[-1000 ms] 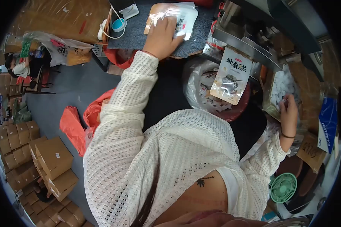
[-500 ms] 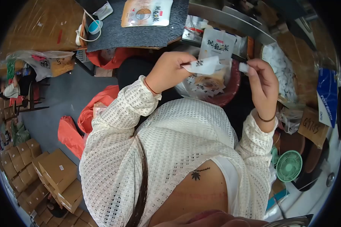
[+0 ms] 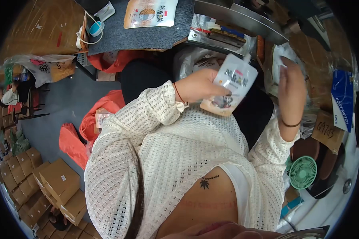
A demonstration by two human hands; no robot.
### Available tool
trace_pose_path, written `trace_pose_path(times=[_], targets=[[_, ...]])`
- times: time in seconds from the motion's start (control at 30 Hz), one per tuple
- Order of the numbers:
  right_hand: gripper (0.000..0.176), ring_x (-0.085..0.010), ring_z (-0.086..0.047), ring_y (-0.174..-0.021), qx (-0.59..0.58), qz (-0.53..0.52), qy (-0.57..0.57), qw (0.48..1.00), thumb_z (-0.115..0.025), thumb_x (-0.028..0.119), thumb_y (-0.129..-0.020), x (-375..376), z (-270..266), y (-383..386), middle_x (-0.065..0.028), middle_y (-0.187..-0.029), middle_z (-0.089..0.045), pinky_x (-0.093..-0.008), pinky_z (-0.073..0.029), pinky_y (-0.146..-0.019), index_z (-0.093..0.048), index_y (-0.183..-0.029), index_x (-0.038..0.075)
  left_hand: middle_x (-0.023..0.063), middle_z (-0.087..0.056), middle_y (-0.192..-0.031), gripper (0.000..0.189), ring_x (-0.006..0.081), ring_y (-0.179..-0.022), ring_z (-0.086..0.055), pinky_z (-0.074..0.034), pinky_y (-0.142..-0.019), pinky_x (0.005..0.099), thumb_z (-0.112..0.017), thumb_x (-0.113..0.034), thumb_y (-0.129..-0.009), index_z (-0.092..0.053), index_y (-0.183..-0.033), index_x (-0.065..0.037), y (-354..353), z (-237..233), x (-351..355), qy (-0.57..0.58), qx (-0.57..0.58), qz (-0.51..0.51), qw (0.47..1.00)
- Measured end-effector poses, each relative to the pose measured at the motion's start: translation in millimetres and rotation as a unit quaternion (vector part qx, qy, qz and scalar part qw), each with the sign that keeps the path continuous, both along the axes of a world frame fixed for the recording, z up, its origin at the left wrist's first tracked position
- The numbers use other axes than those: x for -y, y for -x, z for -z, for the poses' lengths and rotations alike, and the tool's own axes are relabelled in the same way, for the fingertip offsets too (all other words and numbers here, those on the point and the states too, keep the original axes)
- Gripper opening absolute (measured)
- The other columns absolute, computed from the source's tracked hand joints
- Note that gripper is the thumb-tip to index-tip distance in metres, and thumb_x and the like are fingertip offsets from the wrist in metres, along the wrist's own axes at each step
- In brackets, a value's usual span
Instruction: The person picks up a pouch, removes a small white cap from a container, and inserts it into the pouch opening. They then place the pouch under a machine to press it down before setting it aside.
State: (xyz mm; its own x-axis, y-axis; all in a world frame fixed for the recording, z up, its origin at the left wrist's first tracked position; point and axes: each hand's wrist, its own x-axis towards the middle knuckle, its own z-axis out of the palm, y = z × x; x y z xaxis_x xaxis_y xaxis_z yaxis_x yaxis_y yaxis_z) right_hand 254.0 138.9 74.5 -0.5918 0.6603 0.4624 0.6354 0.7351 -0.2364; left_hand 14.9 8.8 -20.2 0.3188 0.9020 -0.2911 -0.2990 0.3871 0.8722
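Note:
A printed white-and-orange spout pouch [image 3: 232, 81] is pinched near its left edge by my left hand [image 3: 199, 85], with the thumb across its front. The pouch is tilted, its spout [image 3: 247, 59] toward the upper right. My right hand [image 3: 293, 93] is raised beside a clear plastic bag [image 3: 285, 51] at the right. Its fingers point up and are blurred, with a small white patch near the tips. Whether they grip anything I cannot make out. A similar pouch [image 3: 150, 14] lies flat on the grey mat [image 3: 147, 38].
A metal tray [image 3: 227, 40] holding tools stands behind the pouch. At the right are a blue foot switch box [image 3: 343, 97], a cardboard piece [image 3: 327, 131] and a green fan [image 3: 303, 172]. Red bags [image 3: 72, 139] lie on the left floor near stacked cartons [image 3: 60, 179]. Another person [image 3: 12, 93] sits far left.
My left hand has moved right and lower and now holds a pouch face-up. My right hand, which pinched a small white piece, has moved up and right. The pouch before the tray no longer shows there.

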Motion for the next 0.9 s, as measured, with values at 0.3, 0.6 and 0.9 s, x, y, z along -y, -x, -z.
trace_pose_path(times=[0.3, 0.6, 0.9], targets=[[0.021, -0.0424, -0.065, -0.099, 0.144, 0.034, 0.107, 0.983, -0.068, 0.013, -0.095, -58, 52, -48, -0.0215, -0.107, -0.069, -0.0469, -0.052, -0.084, -0.068, -0.110, -0.001, 0.0163, -0.071, -0.126, 0.036, 0.0208, -0.105, -0.072, -0.058, -0.092, 0.0321, -0.070, -0.008, -0.097, -0.064, -0.129, 0.007, 37, 0, -50, 0.019, 0.073, -0.113, 0.991], [0.021, -0.0397, -0.064, -0.096, 0.107, 0.034, 0.220, 0.969, -0.068, -0.004, -0.087, -43, 32, -60, -0.0192, -0.101, -0.066, -0.0418, -0.050, -0.085, -0.064, -0.108, -0.003, 0.0266, -0.053, -0.140, 0.069, 0.0427, -0.127, -0.056, -0.044, -0.106, 0.0549, -0.075, -0.045, -0.089, -0.053, -0.140, -0.003, 177, 16, -22, -0.351, -0.766, -0.232, 0.486], [0.027, -0.0382, -0.062, -0.093, 0.092, -0.077, 0.267, 0.956, -0.070, -0.007, -0.080, -62, 36, -62, -0.0170, -0.096, -0.061, -0.0400, -0.051, -0.083, -0.057, -0.102, 0.000, 0.0129, -0.072, -0.118, 0.030, 0.0240, -0.106, -0.069, -0.054, -0.091, 0.0382, -0.063, -0.018, -0.103, -0.065, -0.129, -0.002, 117, 5, 30, -0.203, -0.288, -0.312, 0.882]])
